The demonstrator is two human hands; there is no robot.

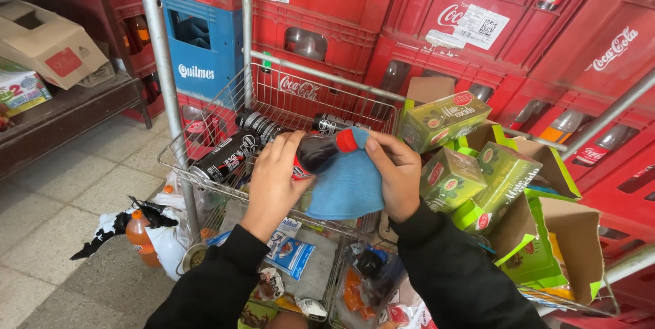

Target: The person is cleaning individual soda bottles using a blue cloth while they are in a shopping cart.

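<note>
Mostly hidden under the left hand and blue cloth: dark soda bottle, only neck and red cap showing. Cut off at right edge: red crates. Cropped at bottom centre: bagged goods, kinds too jumbled to tell. Cardboard box, upper left, partly out of frame.

Two arms in black long sleeves reach forward from the bottom edge, wrists close together. The left hand curls palm-down, fingers wrapped in a firm grasp; the right hand angles inward, thumb and fingers pinched closed, knuckles facing up.
</note>
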